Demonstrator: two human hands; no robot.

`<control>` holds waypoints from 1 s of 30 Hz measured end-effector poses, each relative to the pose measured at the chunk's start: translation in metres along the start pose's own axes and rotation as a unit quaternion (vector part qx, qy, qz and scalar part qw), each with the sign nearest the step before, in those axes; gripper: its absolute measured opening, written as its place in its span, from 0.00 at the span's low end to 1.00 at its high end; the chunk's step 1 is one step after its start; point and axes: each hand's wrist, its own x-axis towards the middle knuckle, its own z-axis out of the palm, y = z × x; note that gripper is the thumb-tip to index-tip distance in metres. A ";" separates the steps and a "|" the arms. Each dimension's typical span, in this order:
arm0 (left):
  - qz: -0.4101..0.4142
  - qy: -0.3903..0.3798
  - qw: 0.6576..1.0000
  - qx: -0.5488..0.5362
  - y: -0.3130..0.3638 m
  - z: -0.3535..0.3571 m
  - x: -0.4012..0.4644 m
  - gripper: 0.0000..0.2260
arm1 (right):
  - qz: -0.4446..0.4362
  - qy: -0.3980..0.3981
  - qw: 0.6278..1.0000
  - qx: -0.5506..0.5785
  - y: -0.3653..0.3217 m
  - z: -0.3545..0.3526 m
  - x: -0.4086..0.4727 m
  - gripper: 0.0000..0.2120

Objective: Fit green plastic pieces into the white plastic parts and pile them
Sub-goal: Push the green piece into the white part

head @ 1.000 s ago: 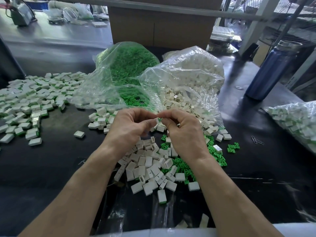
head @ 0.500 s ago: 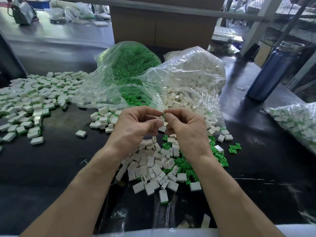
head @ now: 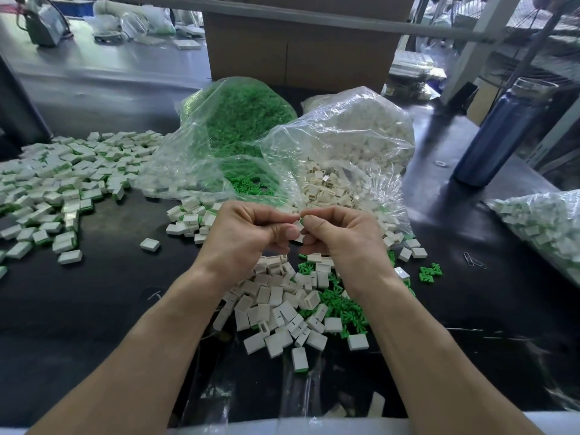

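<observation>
Green piece (head: 302,220) pinched between left hand (head: 248,233), right hand (head: 342,235)

Bare black tabletop (head: 94,309) lies open left of the hands; clear bags (head: 345,146) just beyond them and a blue bottle (head: 499,133) far right block passage.

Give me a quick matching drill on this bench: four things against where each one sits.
Things:
1. blue bottle
2. cardboard box
3. paperclips
4. pile of finished white-and-green parts

Places:
A. far side, behind the two bags
B. left side of the table
C. far right, standing upright
D. right of the hands, near the lone green pieces

Pairs: 1-C, 2-A, 3-D, 4-B
</observation>
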 end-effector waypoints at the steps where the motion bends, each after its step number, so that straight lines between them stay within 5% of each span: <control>1: 0.002 -0.002 1.000 -0.003 0.000 0.000 0.000 0.10 | 0.003 -0.002 1.000 0.005 0.000 -0.001 0.000 0.03; 17: 0.021 0.004 0.996 -0.083 -0.008 0.003 0.003 0.08 | 0.029 -0.027 0.993 0.108 0.007 0.008 -0.003 0.05; 22: 0.010 0.028 0.999 0.016 -0.012 0.003 0.007 0.13 | -0.023 0.022 0.999 0.033 0.007 0.013 -0.002 0.04; 30: 0.045 0.036 0.996 0.074 -0.010 0.001 0.006 0.03 | -0.051 0.023 0.998 -0.011 -0.003 0.013 -0.008 0.10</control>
